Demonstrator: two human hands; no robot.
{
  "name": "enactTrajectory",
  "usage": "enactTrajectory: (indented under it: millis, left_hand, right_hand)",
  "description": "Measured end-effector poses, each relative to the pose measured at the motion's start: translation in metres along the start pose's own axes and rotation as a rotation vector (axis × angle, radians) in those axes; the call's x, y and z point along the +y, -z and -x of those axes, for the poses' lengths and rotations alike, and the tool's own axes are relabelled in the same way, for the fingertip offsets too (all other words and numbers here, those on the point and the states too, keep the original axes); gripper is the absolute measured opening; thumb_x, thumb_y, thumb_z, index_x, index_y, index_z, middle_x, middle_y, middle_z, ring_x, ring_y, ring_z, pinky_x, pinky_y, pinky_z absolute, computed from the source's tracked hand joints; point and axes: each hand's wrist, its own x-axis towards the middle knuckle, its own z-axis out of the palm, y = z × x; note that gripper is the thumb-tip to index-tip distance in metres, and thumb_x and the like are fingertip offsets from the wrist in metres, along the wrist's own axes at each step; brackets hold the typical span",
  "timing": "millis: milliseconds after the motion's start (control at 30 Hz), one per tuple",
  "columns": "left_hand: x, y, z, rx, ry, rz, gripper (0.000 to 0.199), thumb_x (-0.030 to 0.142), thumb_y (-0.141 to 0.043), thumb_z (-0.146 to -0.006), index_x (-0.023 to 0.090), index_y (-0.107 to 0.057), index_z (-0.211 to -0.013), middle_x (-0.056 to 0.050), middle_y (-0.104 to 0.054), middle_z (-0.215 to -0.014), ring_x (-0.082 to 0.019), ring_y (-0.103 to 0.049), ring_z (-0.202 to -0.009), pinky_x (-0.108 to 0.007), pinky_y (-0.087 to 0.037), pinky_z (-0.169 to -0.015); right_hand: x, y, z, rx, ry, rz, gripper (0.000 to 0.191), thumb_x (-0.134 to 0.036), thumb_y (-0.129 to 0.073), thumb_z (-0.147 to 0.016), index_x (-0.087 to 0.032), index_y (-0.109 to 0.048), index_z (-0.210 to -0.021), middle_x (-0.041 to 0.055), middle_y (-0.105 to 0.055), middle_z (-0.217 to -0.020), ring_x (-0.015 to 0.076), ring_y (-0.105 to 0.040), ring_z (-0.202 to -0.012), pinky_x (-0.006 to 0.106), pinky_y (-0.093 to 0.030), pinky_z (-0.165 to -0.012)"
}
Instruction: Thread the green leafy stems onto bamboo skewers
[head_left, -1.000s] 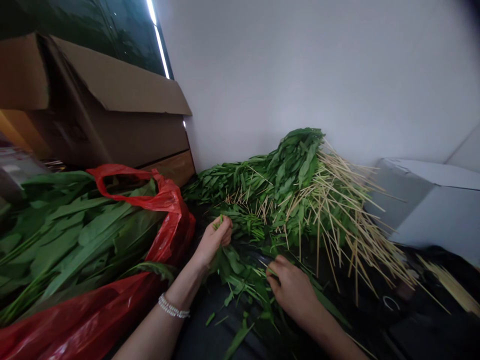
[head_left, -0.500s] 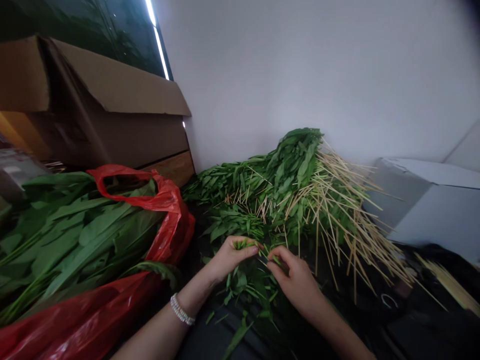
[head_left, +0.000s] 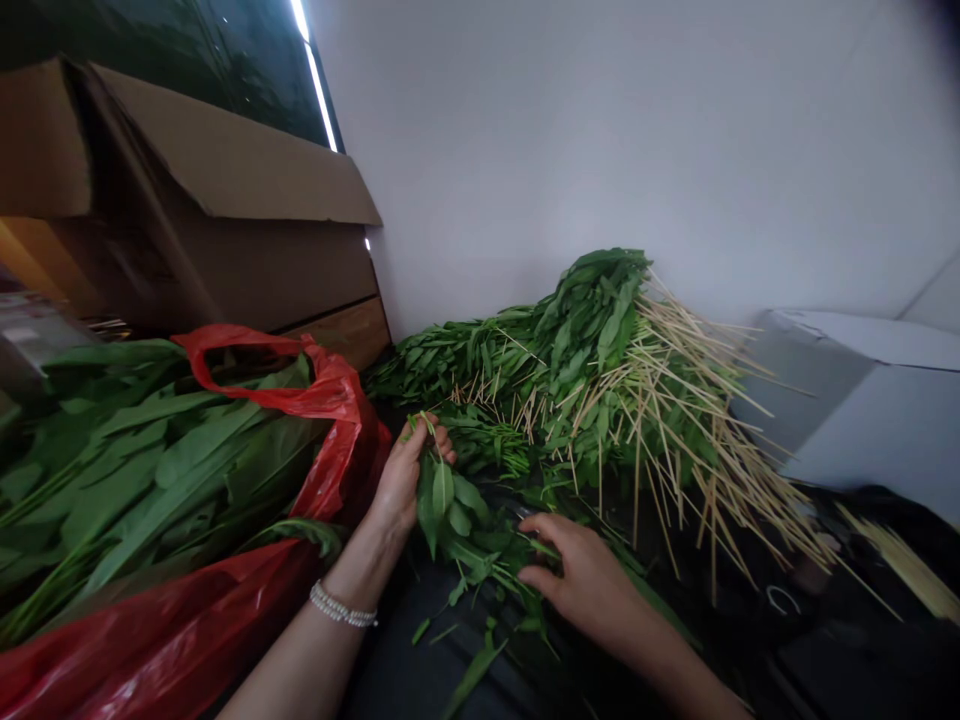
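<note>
My left hand (head_left: pixel 405 470) is closed on leafy green stems (head_left: pixel 442 495), whose leaves hang down from the fingers. A pale beaded bracelet circles that wrist. Right of it, my right hand (head_left: pixel 574 565) is partly curled, thumb and forefinger apart, over loose cut leaves (head_left: pixel 484 560) on a dark surface. A bit of green shows in the gap between those fingers, and I cannot tell whether they touch it. Just beyond my hands lies a small bunch of greens (head_left: pixel 499 440) with its cut stems pointing right.
A large heap of leafy greens (head_left: pixel 592 310) on thin wooden sticks (head_left: pixel 690 410) lies against the white wall. On the left stands a red plastic bag (head_left: pixel 349 400) full of long leaves, before an open cardboard box (head_left: pixel 262 260). A white box (head_left: pixel 877 410) and more sticks (head_left: pixel 900 560) are at right.
My left hand has moved up and left, away from my right hand, with leafy stems now hanging from it. My right hand's thumb and forefinger have spread apart.
</note>
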Motion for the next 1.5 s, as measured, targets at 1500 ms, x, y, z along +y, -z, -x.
enactTrajectory:
  millis: [1500]
  left_hand:
    - [-0.003, 0.012, 0.009, 0.169, -0.636, -1.112, 0.021, 0.032, -0.044, -0.092, 0.018, -0.06, -0.093, 0.004, -0.047, -0.062, -0.009, -0.042, -0.054, -0.019, -0.033, -0.051]
  right_hand:
    - [0.058, 0.048, -0.01, 0.118, -0.148, 0.131, 0.023, -0.033, -0.051, -0.082, -0.02, -0.068, -0.091, 0.0064, -0.067, -0.093, 0.0218, -0.061, -0.089, 0.031, -0.042, -0.082]
